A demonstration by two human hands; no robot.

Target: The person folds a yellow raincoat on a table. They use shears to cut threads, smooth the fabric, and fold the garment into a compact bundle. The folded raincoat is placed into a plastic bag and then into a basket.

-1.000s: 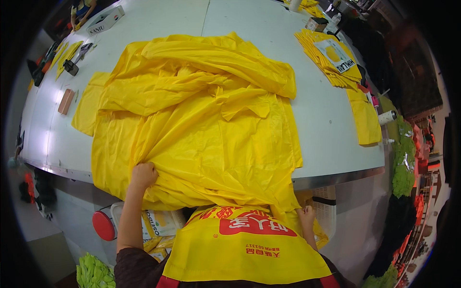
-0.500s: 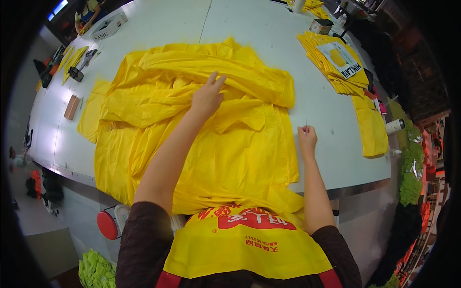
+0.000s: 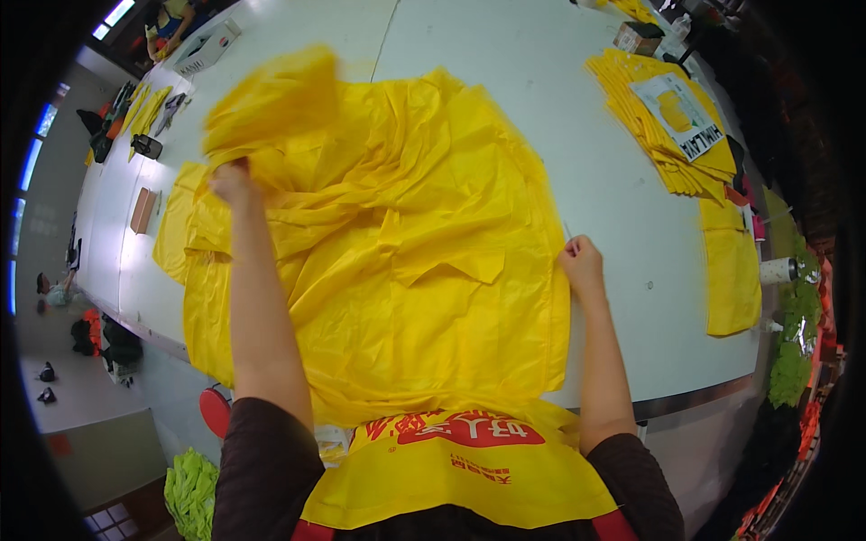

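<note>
A large yellow garment of thin, shiny fabric (image 3: 460,334), with a pocket flap, is spread in wrinkles on the table before me. Far left on it, my left hand (image 3: 233,183) is closed on a bunched part of the garment. A fold of that fabric stands up beyond the hand, blurred by motion. My right hand (image 3: 583,261) is closed at the garment's right edge. From its fingertips pokes a thin, pointed thing (image 3: 566,231), too small to name. Whether this hand also touches the fabric I cannot tell.
The pale table (image 3: 622,343) carries a stack of folded yellow pieces (image 3: 645,135) at right, under a printed sheet. A white bottle (image 3: 779,270) stands by its right edge. At left lie a brown block (image 3: 142,210) and a dark container (image 3: 145,146). Another person (image 3: 170,22) is far left.
My left hand has moved left from the garment's middle, with fabric in it, and the upper layer has swung left. My right hand stays near the right edge. The view has shifted slightly.
</note>
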